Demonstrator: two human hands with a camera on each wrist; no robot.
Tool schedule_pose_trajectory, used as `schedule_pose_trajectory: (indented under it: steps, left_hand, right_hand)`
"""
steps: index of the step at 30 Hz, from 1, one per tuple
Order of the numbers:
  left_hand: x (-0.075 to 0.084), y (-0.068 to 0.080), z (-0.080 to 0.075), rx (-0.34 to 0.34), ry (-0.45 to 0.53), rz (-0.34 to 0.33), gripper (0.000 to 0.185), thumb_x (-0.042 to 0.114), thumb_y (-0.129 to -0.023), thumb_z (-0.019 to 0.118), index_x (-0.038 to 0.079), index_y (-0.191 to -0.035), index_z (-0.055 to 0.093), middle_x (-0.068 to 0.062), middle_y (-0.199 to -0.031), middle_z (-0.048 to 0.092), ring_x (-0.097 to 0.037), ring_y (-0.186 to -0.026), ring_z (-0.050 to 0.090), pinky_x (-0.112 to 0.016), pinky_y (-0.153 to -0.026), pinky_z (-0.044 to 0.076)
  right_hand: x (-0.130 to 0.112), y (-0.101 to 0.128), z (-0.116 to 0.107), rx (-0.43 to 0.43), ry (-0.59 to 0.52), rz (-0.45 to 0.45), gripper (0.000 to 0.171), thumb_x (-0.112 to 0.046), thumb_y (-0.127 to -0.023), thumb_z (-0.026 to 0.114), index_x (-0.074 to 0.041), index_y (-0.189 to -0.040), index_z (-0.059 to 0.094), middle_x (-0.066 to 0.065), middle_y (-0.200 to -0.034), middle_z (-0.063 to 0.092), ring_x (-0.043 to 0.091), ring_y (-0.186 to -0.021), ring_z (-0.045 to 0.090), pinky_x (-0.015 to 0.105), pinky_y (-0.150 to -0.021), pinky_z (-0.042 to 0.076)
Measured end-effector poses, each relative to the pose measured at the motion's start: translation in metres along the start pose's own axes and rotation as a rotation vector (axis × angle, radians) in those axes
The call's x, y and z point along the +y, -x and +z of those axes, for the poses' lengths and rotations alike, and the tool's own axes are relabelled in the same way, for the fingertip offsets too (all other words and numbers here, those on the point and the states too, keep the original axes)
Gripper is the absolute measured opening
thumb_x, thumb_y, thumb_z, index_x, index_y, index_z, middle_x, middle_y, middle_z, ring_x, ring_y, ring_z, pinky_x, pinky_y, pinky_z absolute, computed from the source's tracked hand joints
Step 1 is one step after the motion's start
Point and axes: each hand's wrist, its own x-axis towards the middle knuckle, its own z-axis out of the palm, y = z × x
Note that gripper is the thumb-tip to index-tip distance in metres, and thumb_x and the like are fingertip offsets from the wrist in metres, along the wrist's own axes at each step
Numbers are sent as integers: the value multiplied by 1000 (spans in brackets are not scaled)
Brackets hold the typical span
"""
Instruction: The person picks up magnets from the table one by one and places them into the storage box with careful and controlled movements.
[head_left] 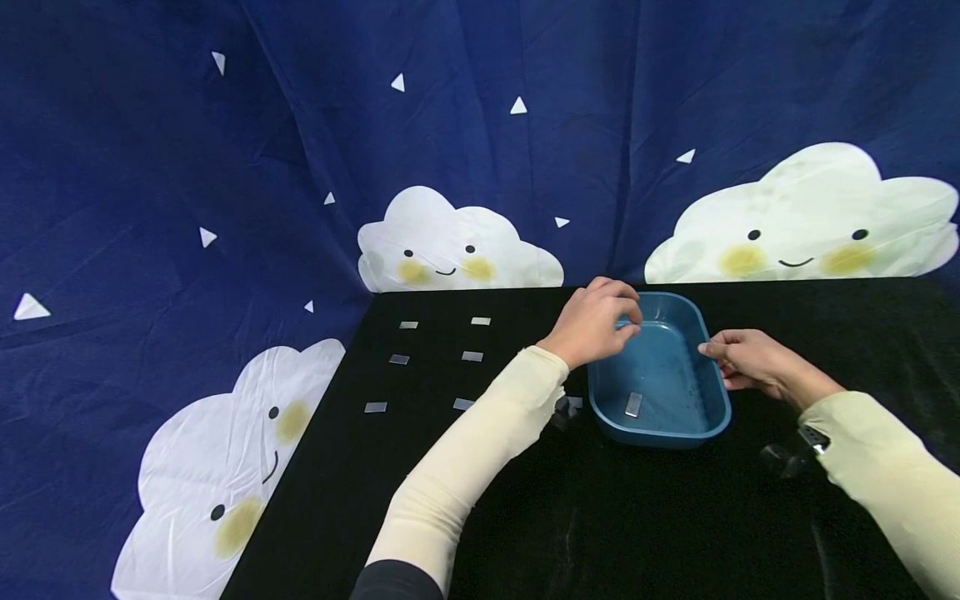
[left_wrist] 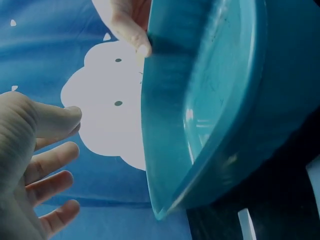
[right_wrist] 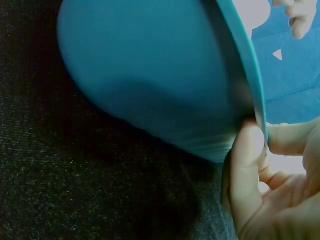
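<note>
A blue plastic tub (head_left: pixel 670 432) stands on the black table (head_left: pixel 615 533), and one small silver plate (head_left: pixel 633 404) lies inside it near the front wall. My left hand (head_left: pixel 626 321) hovers over the tub's far left rim. In the left wrist view my left hand (left_wrist: pixel 45 165) has loosely spread fingers, holds nothing, and is apart from the tub (left_wrist: pixel 210 100). My right hand (head_left: pixel 712 350) pinches the tub's right rim. In the right wrist view the thumb and a finger of my right hand (right_wrist: pixel 260 150) clamp the thin edge of the tub (right_wrist: pixel 150 75).
Several small silver plates (head_left: pixel 472 356) lie in two columns on the table's left part, and another silver plate (head_left: pixel 575 402) lies just left of the tub. A dark blue cloth with white clouds (head_left: pixel 457 250) hangs behind and drapes left of the table.
</note>
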Motion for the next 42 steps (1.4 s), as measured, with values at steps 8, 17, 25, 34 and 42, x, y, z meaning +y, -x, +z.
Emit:
schedule_pose_trajectory:
  steps: [8, 17, 25, 34, 42]
  left_hand:
    - [-13, 6, -6, 22, 22, -13, 13, 33, -94, 66, 27, -99, 77, 9, -128, 64, -13, -124, 52, -30, -100, 47]
    - [-33, 16, -9, 35, 18, -42, 13, 32, -94, 66, 25, -97, 77, 7, -126, 65, -14, -122, 54, -29, -100, 48]
    - [-49, 26, -7, 49, 51, -58, 14, 30, -94, 66, 22, -98, 77, 4, -125, 66, -15, -120, 55, -28, -103, 46]
    - [-63, 33, -5, 47, 58, -106, 14, 30, -93, 67, 22, -98, 77, 4, -126, 66, -16, -122, 55, -34, -100, 49]
    - [-81, 40, -6, 50, 54, -121, 12, 27, -91, 69, 19, -96, 78, 1, -125, 67, -19, -119, 57, -34, -101, 48]
  right_hand:
    - [1, -1, -2, -7, 11, 6, 24, -27, -104, 44, -5, -108, 51, -2, -84, 57, 8, -72, 63, 25, -69, 58]
    - [1, -2, -3, -19, 7, 12, 25, -29, -103, 45, -6, -110, 51, -2, -85, 57, 8, -74, 63, 25, -69, 58]
    - [0, -1, -1, -20, 3, 5, 23, -27, -103, 45, -6, -109, 52, -2, -85, 58, 8, -72, 63, 25, -69, 58]
    - [-1, -2, -3, -24, 0, 24, 23, -28, -103, 44, -6, -111, 50, -1, -87, 57, 9, -75, 63, 26, -70, 58]
    - [-1, -2, -4, -28, 13, 32, 24, -29, -104, 44, -6, -112, 50, 0, -89, 57, 9, -77, 63, 25, -71, 58]
